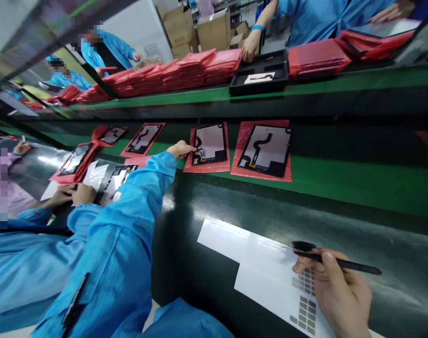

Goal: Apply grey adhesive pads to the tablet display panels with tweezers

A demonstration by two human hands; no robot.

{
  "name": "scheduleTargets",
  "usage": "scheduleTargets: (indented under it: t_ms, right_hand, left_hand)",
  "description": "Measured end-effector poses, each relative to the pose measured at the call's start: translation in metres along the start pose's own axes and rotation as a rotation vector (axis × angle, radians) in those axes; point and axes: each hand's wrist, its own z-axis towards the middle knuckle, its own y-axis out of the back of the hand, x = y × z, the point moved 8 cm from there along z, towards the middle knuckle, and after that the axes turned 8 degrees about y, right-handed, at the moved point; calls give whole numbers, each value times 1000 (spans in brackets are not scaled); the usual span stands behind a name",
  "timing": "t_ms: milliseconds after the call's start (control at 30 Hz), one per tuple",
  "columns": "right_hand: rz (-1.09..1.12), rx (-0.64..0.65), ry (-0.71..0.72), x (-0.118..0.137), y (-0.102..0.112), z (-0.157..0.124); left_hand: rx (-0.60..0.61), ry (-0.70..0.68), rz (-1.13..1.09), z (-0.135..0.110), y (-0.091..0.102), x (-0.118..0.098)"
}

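My left hand (181, 149) reaches far forward, its fingers pinched at the left edge of a flat screen panel (214, 138). That panel lies on a red bubble bag (221, 166) and has a dark curved flex cable on its pale back. In my right hand (340, 286) are slim black tweezers (361, 268), held like a pen. A blurred dark shape shows near their tip. Below that hand lies a white sheet (259, 263) with several small grey rectangular stickers, partly covered by the hand.
Another panel (266, 148) rests on a red bag to the right, and more panels (147, 138) lie leftward on the green belt. A co-worker's hands (76, 193) work at my left. Across, a co-worker's hand (251, 45) touches a black tray (259, 84) beside stacked red bags (189, 68).
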Motion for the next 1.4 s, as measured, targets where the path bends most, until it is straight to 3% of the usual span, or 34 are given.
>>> scheduleTargets:
  t_ms: [133,333,467,600,700,767,900,1000,1100,1200,1300,1333,1400]
  right_hand:
    - [-13,21,42,6,-4,7]
    - [10,22,104,16,-14,14]
    - [15,40,123,18,-19,16]
    - [1,71,111,18,-25,15]
    - [-3,67,73,13,-29,13]
    - [1,61,51,10,-31,13]
    - [48,123,69,13,-39,17]
    - [52,117,31,21,-36,18]
    - [21,133,36,40,-30,10]
    - [-83,153,66,59,-18,-10]
    - [-225,195,72,66,-3,-37]
    - [-266,213,68,65,1,-46]
    - [-325,245,56,61,7,-63]
  left_hand:
    - [-22,72,-63,-10,-5,9]
    - [-48,-56,-245,-36,-4,1]
    - [-85,-174,-327,-63,13,-4]
    - [-31,-287,-345,-112,35,5]
    - [173,-393,-275,-170,29,29]
    - [278,-388,-186,-212,16,58]
    - [455,-382,44,-286,-28,123]
    - [509,-472,145,-318,-58,155]
    - [487,-504,163,-325,-66,169]
    - [373,-582,289,-327,-53,160]
    - [165,-856,509,-348,-39,128]
    - [152,-955,549,-359,-41,118]
    - [283,-1122,560,-385,-59,105]
